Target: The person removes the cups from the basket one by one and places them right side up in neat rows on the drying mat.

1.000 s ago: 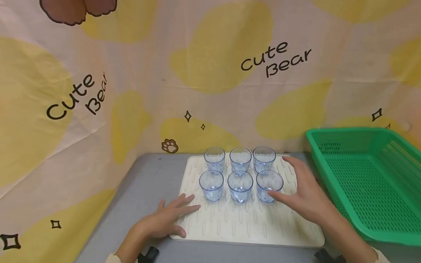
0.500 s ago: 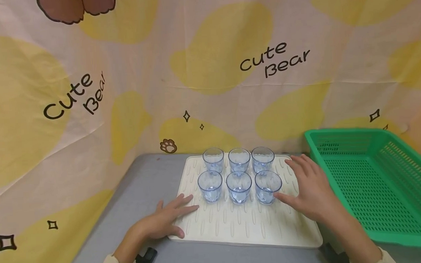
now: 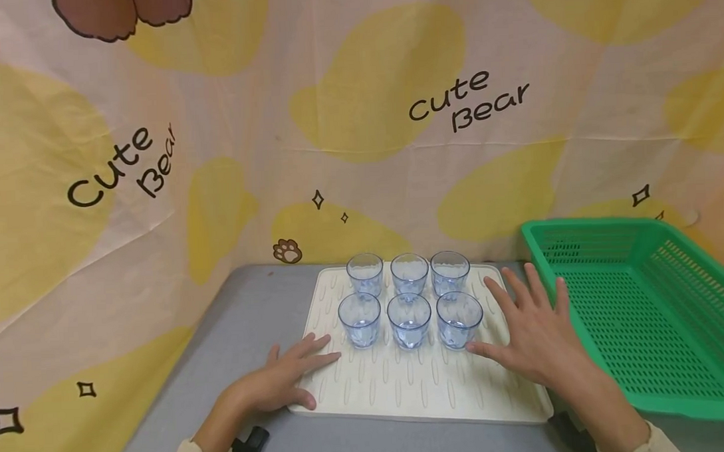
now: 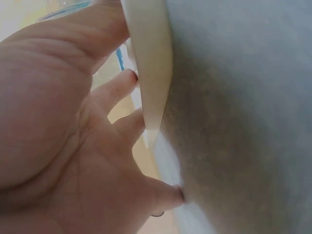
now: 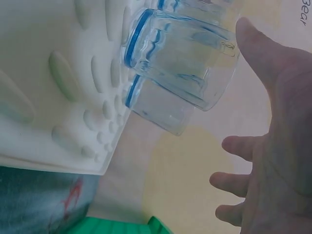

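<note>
Two rows of three clear bluish glasses stand upright on a white ridged drying mat (image 3: 398,391). My right hand (image 3: 539,336) is beside the front right glass (image 3: 459,319), its fingers spread and holding nothing. In the right wrist view that glass (image 5: 187,58) is close to the thumb tip; whether they touch I cannot tell. My left hand (image 3: 277,378) rests at the mat's front left corner with straight, spread fingers. The left wrist view shows the thumb and fingertips along the mat's edge (image 4: 151,63), and one fingertip on the grey table. The front left glass (image 3: 360,321) is the closest to it.
A green plastic basket (image 3: 533,246) with slotted walls stands to the right of the mat. Grey tabletop (image 3: 245,323) extends left of the mat. A printed cloth (image 3: 365,153) hangs behind and on the left. Each wrist wears a black device.
My right hand has drawn back to the right from around the front right glass, and its fingers have spread wide. The left hand and the glasses have stayed in place.
</note>
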{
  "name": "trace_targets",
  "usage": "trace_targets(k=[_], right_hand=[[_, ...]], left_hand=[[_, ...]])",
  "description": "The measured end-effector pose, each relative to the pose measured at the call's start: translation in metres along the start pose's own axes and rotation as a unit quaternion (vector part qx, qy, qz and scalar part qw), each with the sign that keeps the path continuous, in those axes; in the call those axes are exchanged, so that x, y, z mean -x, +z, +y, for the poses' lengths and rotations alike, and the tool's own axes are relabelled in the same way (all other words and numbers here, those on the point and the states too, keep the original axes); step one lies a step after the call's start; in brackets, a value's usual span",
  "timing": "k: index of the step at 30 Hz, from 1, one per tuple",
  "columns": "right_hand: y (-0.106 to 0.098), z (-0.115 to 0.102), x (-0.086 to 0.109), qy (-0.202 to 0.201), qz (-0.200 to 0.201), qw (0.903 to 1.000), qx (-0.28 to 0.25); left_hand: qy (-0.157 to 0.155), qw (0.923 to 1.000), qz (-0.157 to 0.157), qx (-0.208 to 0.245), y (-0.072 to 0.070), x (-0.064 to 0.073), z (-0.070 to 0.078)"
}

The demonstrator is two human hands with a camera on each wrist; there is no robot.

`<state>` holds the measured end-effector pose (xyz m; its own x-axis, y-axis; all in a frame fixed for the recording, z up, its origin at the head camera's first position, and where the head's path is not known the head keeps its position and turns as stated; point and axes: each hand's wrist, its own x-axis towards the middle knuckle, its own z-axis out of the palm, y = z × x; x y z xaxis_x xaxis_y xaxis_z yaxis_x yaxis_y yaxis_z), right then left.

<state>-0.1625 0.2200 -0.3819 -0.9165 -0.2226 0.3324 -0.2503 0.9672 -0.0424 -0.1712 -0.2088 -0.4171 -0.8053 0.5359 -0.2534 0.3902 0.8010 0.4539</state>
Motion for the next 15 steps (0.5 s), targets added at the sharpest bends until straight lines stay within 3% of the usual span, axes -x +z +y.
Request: trace_targets(k=[6, 11, 13, 15], right_hand=[[-0.003, 0.0, 0.001, -0.006, -0.005, 1.0, 0.001], [-0.006, 0.003, 0.002, -0.006, -0.018, 0.9998, -0.012], [-0.008, 0.005, 0.004, -0.003, -0.024, 0.9996, -0.017], [-0.01, 0.008, 0.006, -0.001, -0.025, 0.9995, -0.018]], left_hand=[[0.037, 0.9993, 0.004, -0.002, -0.002, 0.005, -0.001], [0.044, 0.9986, -0.003, 0.029, -0.007, 0.004, -0.004], [0.053, 0.9973, 0.026, 0.043, -0.008, 0.001, -0.004], [0.067, 0.9938, 0.081, 0.038, -0.009, -0.003, -0.004]])
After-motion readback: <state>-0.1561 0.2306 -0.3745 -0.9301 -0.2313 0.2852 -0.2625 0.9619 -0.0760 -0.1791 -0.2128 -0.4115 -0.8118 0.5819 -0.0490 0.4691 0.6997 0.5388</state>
